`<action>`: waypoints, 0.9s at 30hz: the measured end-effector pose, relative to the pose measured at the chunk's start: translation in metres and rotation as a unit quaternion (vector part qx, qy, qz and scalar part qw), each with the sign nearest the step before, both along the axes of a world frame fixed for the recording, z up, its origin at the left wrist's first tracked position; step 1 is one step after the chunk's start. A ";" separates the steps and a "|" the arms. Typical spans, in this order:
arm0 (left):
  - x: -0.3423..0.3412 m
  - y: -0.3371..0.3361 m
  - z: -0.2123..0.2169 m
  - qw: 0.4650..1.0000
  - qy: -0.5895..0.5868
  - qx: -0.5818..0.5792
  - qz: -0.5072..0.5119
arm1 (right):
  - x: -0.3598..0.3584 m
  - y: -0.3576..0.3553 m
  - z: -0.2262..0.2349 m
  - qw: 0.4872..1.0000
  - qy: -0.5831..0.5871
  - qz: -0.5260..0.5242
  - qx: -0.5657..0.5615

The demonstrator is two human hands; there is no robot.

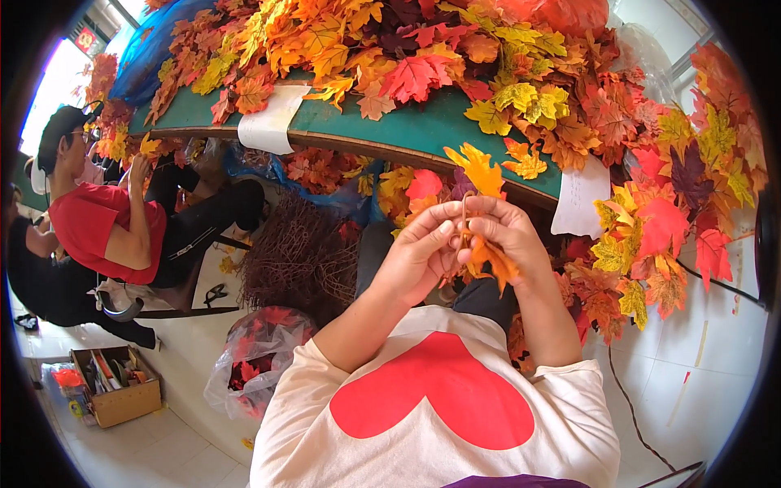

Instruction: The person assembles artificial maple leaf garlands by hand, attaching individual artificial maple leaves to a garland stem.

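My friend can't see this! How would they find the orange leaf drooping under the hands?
Start at the green table heaped with leaves. In front of it, the left hand and right hand meet above a red heart on a cream shirt. The orange leaf droops there, unlike the yellower leaf sticking up above them.

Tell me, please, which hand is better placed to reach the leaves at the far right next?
Probably the right hand: it is nearer those leaves, while the left hand sits farther away. Both meet at a brown stem.
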State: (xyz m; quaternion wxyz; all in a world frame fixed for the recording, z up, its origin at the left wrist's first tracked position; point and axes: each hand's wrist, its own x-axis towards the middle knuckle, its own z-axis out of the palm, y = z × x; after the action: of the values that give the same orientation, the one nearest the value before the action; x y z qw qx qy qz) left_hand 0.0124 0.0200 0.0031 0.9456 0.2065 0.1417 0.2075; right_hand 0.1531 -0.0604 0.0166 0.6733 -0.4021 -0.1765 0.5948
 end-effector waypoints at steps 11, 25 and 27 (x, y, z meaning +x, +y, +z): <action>-0.007 0.016 0.000 0.997 -0.019 0.056 -0.053 | 0.013 0.012 -0.022 0.990 0.142 0.003 -0.019; -0.008 0.004 -0.022 0.979 0.067 0.172 -0.087 | 0.022 0.014 -0.025 0.987 0.158 -0.012 0.030; -0.008 0.004 -0.024 0.978 0.053 0.183 -0.082 | 0.026 0.013 -0.031 0.984 0.178 0.015 0.010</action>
State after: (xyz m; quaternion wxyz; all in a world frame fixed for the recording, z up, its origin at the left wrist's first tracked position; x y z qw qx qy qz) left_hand 0.0046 0.0235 -0.0214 0.8966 0.3979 0.1341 0.1407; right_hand 0.1793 -0.0477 -0.0148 0.6890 -0.2802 -0.0658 0.6651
